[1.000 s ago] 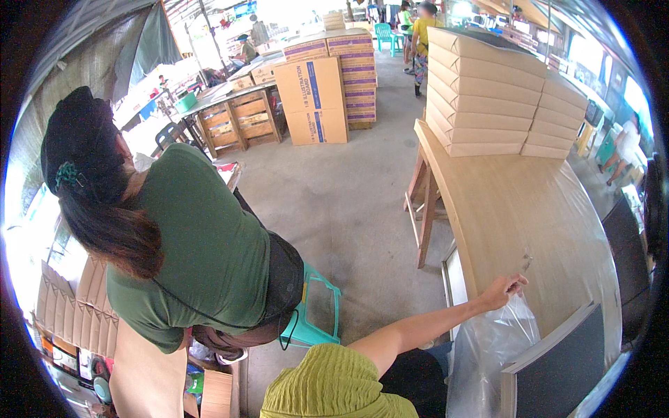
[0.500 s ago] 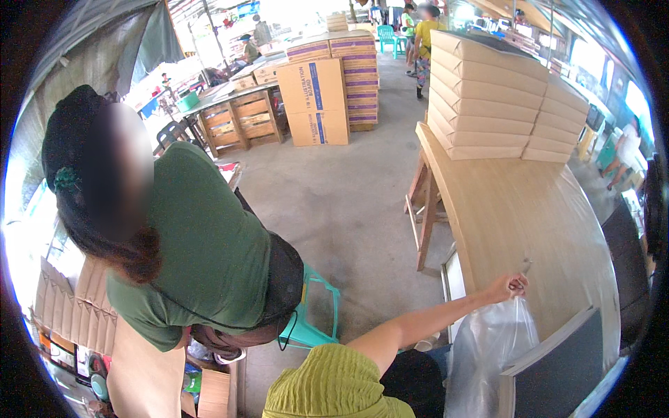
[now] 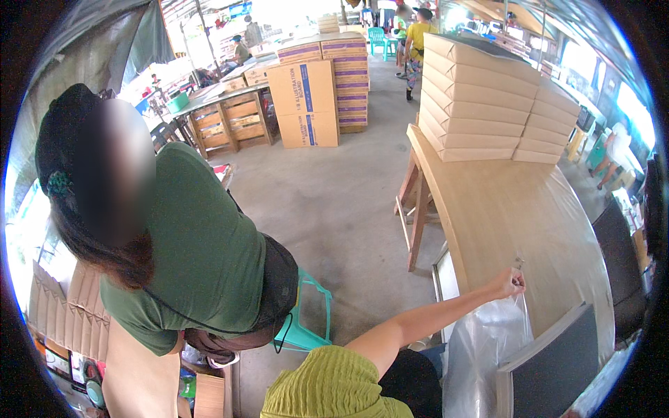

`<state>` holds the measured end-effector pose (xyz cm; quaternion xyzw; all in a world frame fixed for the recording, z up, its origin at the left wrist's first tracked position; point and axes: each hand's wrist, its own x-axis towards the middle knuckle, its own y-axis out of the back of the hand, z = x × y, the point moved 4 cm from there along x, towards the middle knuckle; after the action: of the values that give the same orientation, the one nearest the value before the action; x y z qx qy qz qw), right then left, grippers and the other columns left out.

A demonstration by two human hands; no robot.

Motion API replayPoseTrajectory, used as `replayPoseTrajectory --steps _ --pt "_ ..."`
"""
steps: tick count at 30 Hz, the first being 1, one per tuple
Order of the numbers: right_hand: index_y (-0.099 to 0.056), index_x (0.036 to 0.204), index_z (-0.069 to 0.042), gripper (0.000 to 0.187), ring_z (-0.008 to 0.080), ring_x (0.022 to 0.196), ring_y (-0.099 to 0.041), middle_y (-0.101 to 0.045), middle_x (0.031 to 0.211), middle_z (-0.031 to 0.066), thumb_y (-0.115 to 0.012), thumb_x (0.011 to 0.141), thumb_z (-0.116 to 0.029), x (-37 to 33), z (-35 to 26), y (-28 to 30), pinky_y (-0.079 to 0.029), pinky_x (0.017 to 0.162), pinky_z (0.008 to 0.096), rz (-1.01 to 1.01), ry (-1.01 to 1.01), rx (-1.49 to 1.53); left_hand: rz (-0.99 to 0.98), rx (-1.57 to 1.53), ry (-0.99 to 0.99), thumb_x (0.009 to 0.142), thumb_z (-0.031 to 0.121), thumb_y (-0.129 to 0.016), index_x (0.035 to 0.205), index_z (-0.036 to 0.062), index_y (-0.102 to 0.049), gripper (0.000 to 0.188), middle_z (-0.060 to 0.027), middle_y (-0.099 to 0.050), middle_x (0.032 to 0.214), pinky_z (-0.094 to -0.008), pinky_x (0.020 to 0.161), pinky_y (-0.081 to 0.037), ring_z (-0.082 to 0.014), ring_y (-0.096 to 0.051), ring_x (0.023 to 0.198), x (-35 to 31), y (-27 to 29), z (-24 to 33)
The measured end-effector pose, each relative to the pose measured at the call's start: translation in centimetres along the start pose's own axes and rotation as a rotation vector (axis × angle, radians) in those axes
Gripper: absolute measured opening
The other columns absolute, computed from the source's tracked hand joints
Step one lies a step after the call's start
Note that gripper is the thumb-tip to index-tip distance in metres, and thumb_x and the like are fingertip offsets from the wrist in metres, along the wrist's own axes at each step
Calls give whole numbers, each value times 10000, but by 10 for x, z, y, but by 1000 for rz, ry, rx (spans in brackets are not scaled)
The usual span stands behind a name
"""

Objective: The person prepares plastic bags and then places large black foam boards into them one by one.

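My left arm, in a yellow-green sleeve, stretches to the right over the table edge. At its end my left hand is closed, pinching the gathered top of a clear plastic bag. The bag hangs down from my fingers beside a thick stack of sheets with a dark grey top. A small thin thing shows just beyond my fingertips, too small to name. My right hand is out of sight.
A wooden table carries tall stacks of brown cardboard packages. On the left a person in a green shirt stands by a turquoise stool. A big carton leans against stacked boxes farther back; other people are in the background.
The whole view has shifted slightly, so most things sit a little farther left. My left hand still grips the plastic bag, in nearly the same spot.
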<state>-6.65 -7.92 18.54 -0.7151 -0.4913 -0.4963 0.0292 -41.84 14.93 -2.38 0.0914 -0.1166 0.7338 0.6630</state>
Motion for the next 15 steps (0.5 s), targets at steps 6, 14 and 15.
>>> replayPoseTrajectory --steps 6,14,15 --pt "-589 951 6 154 184 864 -562 -581 889 84 -586 806 -44 94 1 -115 -441 775 309 -605 125 26 162 -21 -164 742 57 -682 911 14 -609 189 -76 -646 772 -289 529 -481 -160 -590 579 -3 -17 13" --pt "-648 1075 -29 466 329 1051 -597 -645 1095 179 -755 655 -201 101 21 -257 -453 919 407 -1120 246 -281 -4 195 -124 707 -49 -617 1169 2 -524 474 -130 -626 900 -339 718 -508 -221 -644 815 -28 -13 38" --pt "-649 1074 -31 519 324 1049 -599 -648 1094 174 -781 625 -256 98 24 -274 -453 922 407 -1184 266 -264 38 220 -174 708 -57 -614 1178 5 -516 485 -131 -626 890 -341 723 -506 -221 -641 814 -31 -7 36"
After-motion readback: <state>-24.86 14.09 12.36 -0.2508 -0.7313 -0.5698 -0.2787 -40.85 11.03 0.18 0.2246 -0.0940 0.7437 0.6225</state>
